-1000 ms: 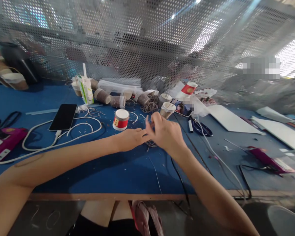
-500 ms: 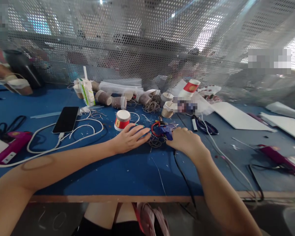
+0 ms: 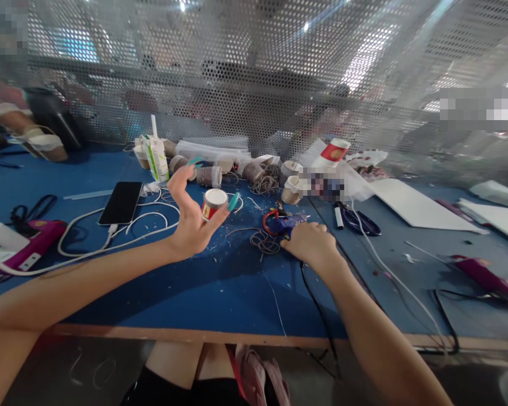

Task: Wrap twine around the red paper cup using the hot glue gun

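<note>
Red cup point(image 3: 214, 202) stands axis-vertical, white end up, beside left hand point(image 3: 192, 223).

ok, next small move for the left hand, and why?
Probably close the left hand around the red-and-white cup: its thumb and fingers are spread, with the cup showing between them. The right hand is at the blue item.

The table point(image 3: 173, 304) is blue. The front cup point(image 3: 215, 197) is red with a white top. Fingernails point(image 3: 234, 201) are teal. The phone point(image 3: 121, 204) is black; its cable point(image 3: 108, 239) is white.
</note>
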`<state>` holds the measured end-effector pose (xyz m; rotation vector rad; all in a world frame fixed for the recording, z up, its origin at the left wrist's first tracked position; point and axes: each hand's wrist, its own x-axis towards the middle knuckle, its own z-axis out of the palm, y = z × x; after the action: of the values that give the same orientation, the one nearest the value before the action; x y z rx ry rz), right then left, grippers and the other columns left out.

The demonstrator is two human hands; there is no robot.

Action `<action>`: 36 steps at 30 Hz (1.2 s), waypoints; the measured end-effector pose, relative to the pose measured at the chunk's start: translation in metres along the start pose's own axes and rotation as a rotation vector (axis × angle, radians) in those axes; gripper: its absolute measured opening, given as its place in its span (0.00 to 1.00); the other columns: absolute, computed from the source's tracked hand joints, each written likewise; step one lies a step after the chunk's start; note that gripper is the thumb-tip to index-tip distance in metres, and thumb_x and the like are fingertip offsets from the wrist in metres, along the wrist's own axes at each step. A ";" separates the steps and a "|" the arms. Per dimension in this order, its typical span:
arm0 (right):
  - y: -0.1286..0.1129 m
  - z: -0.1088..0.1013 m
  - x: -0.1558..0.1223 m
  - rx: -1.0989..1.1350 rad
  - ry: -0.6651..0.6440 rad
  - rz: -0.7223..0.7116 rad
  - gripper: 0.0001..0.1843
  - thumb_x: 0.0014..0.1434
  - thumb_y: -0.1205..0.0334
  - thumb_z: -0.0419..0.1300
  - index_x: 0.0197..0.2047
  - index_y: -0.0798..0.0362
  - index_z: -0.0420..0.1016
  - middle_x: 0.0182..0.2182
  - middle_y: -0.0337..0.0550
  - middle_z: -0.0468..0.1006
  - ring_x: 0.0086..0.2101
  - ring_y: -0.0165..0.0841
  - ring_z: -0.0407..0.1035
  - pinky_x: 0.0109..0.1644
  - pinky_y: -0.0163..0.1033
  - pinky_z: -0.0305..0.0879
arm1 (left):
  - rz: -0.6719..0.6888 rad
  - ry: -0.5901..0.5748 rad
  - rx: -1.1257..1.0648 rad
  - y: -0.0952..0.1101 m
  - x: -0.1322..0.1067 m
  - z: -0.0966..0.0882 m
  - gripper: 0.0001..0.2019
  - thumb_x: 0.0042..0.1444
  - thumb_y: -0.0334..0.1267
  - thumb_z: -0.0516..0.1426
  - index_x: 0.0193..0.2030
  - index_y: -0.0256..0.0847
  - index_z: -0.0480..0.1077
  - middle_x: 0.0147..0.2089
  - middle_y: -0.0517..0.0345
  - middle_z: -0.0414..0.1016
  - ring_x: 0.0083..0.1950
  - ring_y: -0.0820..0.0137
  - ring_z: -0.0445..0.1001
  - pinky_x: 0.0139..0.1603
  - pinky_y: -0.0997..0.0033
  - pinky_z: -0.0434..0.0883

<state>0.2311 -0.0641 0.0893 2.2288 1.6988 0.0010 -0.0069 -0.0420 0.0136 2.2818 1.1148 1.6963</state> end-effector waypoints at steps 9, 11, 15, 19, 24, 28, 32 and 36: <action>-0.007 0.006 0.007 0.184 0.046 0.143 0.31 0.66 0.57 0.56 0.63 0.74 0.68 0.58 0.76 0.74 0.61 0.56 0.70 0.60 0.52 0.69 | -0.610 0.065 -0.195 -0.034 -0.011 0.038 0.63 0.29 0.39 0.77 0.70 0.46 0.45 0.63 0.44 0.61 0.66 0.45 0.67 0.68 0.37 0.65; -0.003 0.003 0.012 0.189 0.051 0.152 0.30 0.68 0.57 0.53 0.63 0.74 0.69 0.58 0.75 0.74 0.62 0.57 0.70 0.60 0.52 0.69 | -0.645 -0.026 -0.311 -0.040 -0.007 0.040 0.61 0.33 0.34 0.75 0.71 0.46 0.44 0.55 0.50 0.67 0.59 0.50 0.74 0.65 0.38 0.69; 0.003 -0.005 0.014 0.237 0.130 0.182 0.28 0.69 0.57 0.49 0.58 0.72 0.74 0.53 0.75 0.78 0.57 0.58 0.74 0.56 0.53 0.70 | -0.606 -0.195 -0.499 -0.047 -0.001 0.040 0.60 0.38 0.31 0.72 0.73 0.46 0.40 0.51 0.52 0.71 0.58 0.53 0.76 0.65 0.38 0.69; 0.004 -0.007 0.010 0.293 0.353 0.176 0.26 0.67 0.58 0.51 0.56 0.73 0.74 0.50 0.76 0.78 0.55 0.59 0.74 0.56 0.54 0.69 | -0.571 -0.238 -0.509 -0.047 0.001 0.043 0.66 0.32 0.33 0.75 0.73 0.44 0.39 0.59 0.45 0.68 0.63 0.50 0.72 0.71 0.40 0.62; 0.003 0.004 0.011 0.567 0.731 -0.054 0.23 0.66 0.55 0.53 0.55 0.62 0.76 0.57 0.66 0.72 0.61 0.54 0.65 0.65 0.53 0.62 | -0.641 -0.233 -0.678 -0.044 0.009 0.047 0.52 0.33 0.39 0.75 0.64 0.43 0.52 0.53 0.48 0.75 0.57 0.53 0.76 0.65 0.38 0.67; -0.003 0.020 0.011 1.042 0.694 -0.250 0.20 0.67 0.49 0.51 0.41 0.53 0.79 0.37 0.54 0.80 0.45 0.47 0.77 0.54 0.52 0.72 | -0.697 -0.263 -0.929 -0.041 0.013 0.044 0.41 0.36 0.41 0.74 0.55 0.44 0.58 0.57 0.43 0.77 0.58 0.51 0.77 0.60 0.40 0.72; -0.016 0.036 0.006 1.355 0.518 -0.409 0.22 0.63 0.43 0.57 0.23 0.48 0.72 0.13 0.39 0.69 0.19 0.37 0.70 0.33 0.46 0.75 | -0.710 -0.281 -0.964 -0.044 0.012 0.042 0.39 0.37 0.40 0.74 0.54 0.44 0.59 0.59 0.40 0.77 0.60 0.49 0.77 0.58 0.41 0.74; -0.029 0.046 0.000 1.470 0.439 -0.503 0.19 0.51 0.45 0.69 0.24 0.48 0.70 0.12 0.32 0.67 0.13 0.31 0.63 0.21 0.41 0.70 | -0.718 -0.284 -0.969 -0.045 0.010 0.042 0.41 0.35 0.38 0.75 0.55 0.43 0.59 0.59 0.41 0.77 0.59 0.51 0.78 0.58 0.44 0.75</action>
<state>0.2132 -0.0701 0.0380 2.5579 3.0749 -1.3648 0.0078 0.0112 -0.0159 1.2443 0.6698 1.1622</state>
